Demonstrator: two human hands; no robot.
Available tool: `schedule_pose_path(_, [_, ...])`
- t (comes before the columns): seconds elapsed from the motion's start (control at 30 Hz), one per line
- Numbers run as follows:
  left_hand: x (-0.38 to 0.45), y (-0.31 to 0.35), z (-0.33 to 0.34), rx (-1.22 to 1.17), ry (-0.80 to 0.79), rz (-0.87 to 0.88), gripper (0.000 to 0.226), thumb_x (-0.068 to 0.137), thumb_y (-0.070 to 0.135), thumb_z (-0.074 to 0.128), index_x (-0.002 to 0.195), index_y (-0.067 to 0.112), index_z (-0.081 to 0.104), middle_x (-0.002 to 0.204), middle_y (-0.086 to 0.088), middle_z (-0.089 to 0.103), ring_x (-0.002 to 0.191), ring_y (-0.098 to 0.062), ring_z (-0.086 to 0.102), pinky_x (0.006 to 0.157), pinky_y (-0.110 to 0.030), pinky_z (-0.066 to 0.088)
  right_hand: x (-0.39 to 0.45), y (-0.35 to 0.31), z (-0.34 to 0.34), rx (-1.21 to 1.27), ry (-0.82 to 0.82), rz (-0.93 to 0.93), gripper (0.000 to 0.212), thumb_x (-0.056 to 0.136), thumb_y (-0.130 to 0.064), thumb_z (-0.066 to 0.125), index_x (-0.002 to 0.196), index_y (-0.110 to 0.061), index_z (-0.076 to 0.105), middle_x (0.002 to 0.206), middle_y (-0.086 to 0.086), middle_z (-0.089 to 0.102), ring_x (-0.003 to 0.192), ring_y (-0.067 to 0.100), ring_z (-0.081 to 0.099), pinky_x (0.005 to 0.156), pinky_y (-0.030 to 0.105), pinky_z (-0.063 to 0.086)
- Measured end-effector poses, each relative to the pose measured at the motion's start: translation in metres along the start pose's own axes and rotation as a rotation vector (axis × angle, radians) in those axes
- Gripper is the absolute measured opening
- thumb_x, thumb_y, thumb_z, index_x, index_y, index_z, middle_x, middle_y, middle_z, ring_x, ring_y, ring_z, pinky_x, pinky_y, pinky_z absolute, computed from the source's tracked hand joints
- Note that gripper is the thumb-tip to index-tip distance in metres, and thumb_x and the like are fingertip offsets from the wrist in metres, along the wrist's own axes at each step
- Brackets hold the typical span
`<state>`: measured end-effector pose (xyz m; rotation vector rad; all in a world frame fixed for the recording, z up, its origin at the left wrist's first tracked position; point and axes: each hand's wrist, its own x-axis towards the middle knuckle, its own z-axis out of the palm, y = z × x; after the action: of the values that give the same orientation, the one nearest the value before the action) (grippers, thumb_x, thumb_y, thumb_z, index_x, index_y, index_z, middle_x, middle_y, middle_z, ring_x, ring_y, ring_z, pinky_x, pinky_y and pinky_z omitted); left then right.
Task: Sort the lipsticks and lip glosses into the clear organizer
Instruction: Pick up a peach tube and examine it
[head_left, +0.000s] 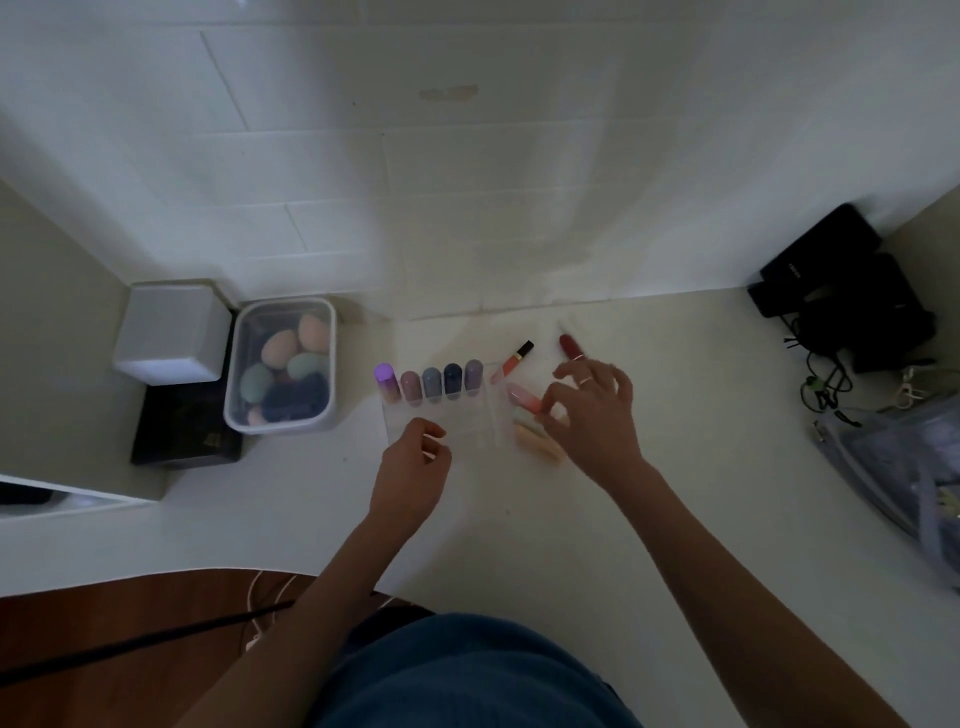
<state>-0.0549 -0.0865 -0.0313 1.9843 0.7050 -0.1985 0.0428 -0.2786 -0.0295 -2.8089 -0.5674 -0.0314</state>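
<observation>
The clear organizer (467, 426) sits on the white counter, with several lipsticks upright in its back row, from a purple-capped one (387, 382) to a mauve one (473, 376). My left hand (415, 467) rests at the organizer's front left corner, fingers curled on its edge. My right hand (592, 405) pinches a pink lipstick (521, 397) lying just right of the organizer. A peach lipstick (537, 441) lies below it. A lip gloss with a black cap (513, 361) and a red lipstick (570, 345) lie farther back.
A clear tub of makeup sponges (283, 364) stands left of the organizer, beside a white box (174, 330) on a black box (184, 436). Black devices and cables (841, 291) and a clear pouch (904, 462) fill the right side. The tiled wall is close behind.
</observation>
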Motion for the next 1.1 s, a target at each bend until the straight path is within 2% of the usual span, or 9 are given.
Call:
schedule_pose_path(0.07, [0.000,0.002,0.001,0.033,-0.005,0.017,0.016,0.088,0.013,0.052,0.104,0.014,0.056,0.091,-0.007,0.066,0.081,-0.023,0.063,0.073,-0.035,0.050,-0.009,-0.003,0.010,-0.100,-0.026,-0.067,0.022,0.070,-0.035,0.077,0.087,-0.024,0.070,0.122,0.004,0.062,0.127,0.031,0.047,0.111,0.059,0.011])
schedule_pose_path(0.17, [0.000,0.003,0.003,0.059,-0.026,0.030,0.016,0.089,0.013,0.052,0.104,0.014,0.055,0.092,-0.007,0.066,0.082,-0.022,0.064,0.074,-0.036,0.051,-0.019,-0.002,0.023,-0.263,-0.128,-0.068,0.053,0.068,-0.040,0.077,0.118,-0.032,0.062,0.134,0.003,0.056,0.135,0.031,0.040,0.109,0.065,-0.006])
schedule_pose_path(0.37, [-0.002,0.005,0.005,0.029,-0.050,0.045,0.015,0.088,0.012,0.051,0.101,0.017,0.055,0.092,-0.009,0.066,0.081,-0.024,0.064,0.074,-0.038,0.053,-0.027,-0.005,0.030,-0.369,-0.106,0.001,0.027,0.067,-0.038,0.075,0.088,-0.021,0.070,0.133,0.004,0.058,0.136,0.029,0.037,0.108,0.067,-0.009])
schedule_pose_path(0.43, [-0.003,0.008,0.004,-0.001,-0.065,0.055,0.014,0.089,0.010,0.051,0.100,0.016,0.056,0.092,-0.008,0.066,0.080,-0.023,0.064,0.073,-0.035,0.053,-0.028,-0.007,0.031,-0.369,-0.066,0.003,0.027,0.061,-0.032,0.078,0.083,-0.019,0.071,0.125,0.004,0.062,0.127,0.025,0.036,0.110,0.065,-0.005])
schedule_pose_path(0.5, [-0.005,0.012,0.004,-0.054,-0.088,0.063,0.013,0.091,0.008,0.049,0.099,0.015,0.057,0.088,-0.005,0.065,0.076,-0.020,0.063,0.064,-0.020,0.050,-0.029,-0.009,0.029,-0.336,0.007,-0.003,0.024,0.058,-0.028,0.077,0.077,-0.017,0.071,0.117,0.004,0.064,0.117,0.023,0.038,0.109,0.061,0.009])
schedule_pose_path(0.6, [-0.006,0.017,0.005,-0.137,-0.099,0.061,0.016,0.092,0.006,0.046,0.098,0.012,0.060,0.084,-0.003,0.066,0.066,-0.013,0.062,0.045,-0.008,0.042,-0.033,-0.011,0.019,-0.280,0.099,0.007,0.025,0.060,-0.031,0.076,0.078,-0.015,0.069,0.107,0.003,0.066,0.104,0.026,0.052,0.096,0.047,0.029])
schedule_pose_path(0.7, [-0.007,0.023,0.006,-0.227,-0.157,0.024,0.021,0.096,0.013,0.044,0.104,0.007,0.062,0.088,-0.007,0.068,0.065,-0.014,0.064,0.045,-0.015,0.049,-0.042,-0.016,0.005,-0.038,0.157,0.080,0.025,0.066,-0.029,0.077,0.084,-0.016,0.066,0.089,-0.001,0.066,0.090,0.025,0.058,0.077,0.036,0.038])
schedule_pose_path(0.87, [-0.014,0.033,0.007,-0.484,-0.431,0.007,0.027,0.095,0.021,0.049,0.121,0.020,0.058,0.104,-0.003,0.070,0.091,-0.016,0.070,0.071,-0.022,0.058,-0.057,-0.046,-0.016,0.748,0.019,0.297,0.020,0.082,-0.036,0.071,0.082,-0.018,0.062,0.077,-0.010,0.065,0.073,0.005,0.060,0.063,0.015,0.049])
schedule_pose_path(1.1, [-0.012,0.033,-0.004,-0.518,-0.383,0.146,0.032,0.089,0.007,0.057,0.120,0.015,0.061,0.106,-0.012,0.070,0.094,-0.018,0.069,0.074,-0.021,0.057,-0.062,-0.054,-0.015,0.937,-0.055,0.311,0.015,0.083,-0.031,0.070,0.094,-0.022,0.065,0.085,-0.007,0.070,0.076,0.008,0.067,0.067,0.024,0.058])
